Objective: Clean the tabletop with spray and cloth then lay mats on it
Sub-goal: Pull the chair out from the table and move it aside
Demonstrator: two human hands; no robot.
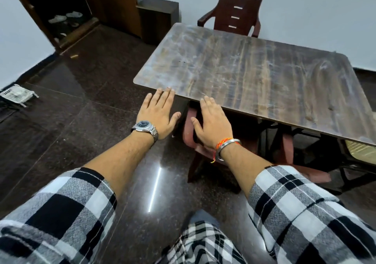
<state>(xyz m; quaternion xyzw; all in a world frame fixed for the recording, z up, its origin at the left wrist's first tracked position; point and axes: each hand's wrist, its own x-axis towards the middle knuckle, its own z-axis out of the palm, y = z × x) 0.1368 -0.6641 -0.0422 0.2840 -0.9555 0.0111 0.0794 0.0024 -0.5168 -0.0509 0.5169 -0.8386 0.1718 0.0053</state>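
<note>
A rectangular wood-grain tabletop with pale smears and streaks fills the upper right of the head view. Nothing lies on it. My left hand, with a steel watch on its wrist, is stretched out flat, palm down, fingertips at the table's near left corner. My right hand, with a metal bangle and orange thread on the wrist, is also flat and spread, fingertips at the near edge. Both hands hold nothing. No spray bottle, cloth or mats are in sight.
A dark red plastic chair stands at the table's far side. Another red chair is tucked under the near edge below my hands. A dark wooden cabinet stands by an open doorway. A patterned item lies on the dark polished floor at far left.
</note>
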